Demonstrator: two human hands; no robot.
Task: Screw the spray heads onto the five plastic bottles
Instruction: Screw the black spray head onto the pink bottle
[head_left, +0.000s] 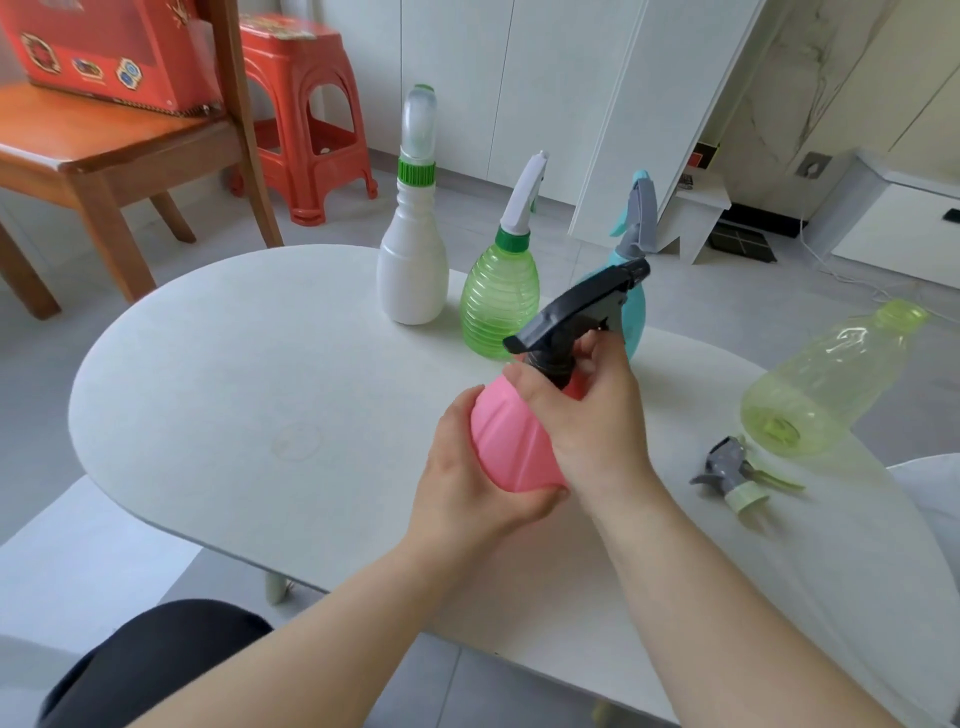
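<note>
My left hand (467, 483) cups the base of a pink bottle (511, 441), held tilted above the white table (234, 395). My right hand (587, 415) grips the collar of the black spray head (576, 312) sitting on the pink bottle's neck. Behind stand a white bottle (413, 270) with a green-collared clear cap, a green ribbed bottle (498, 306) with a white head, and a teal bottle (634, 317) with a grey head, partly hidden. At the right a yellow-green bottle (826, 384) lies on its side without a head; a loose grey spray head (732, 475) lies beside it.
A wooden chair (104, 150) with a red box on it and a red plastic stool (306, 114) stand beyond the table at the left. White cabinets and a leaning white panel (660, 114) are behind. My dark-clothed knee (156, 660) shows below the table's near edge.
</note>
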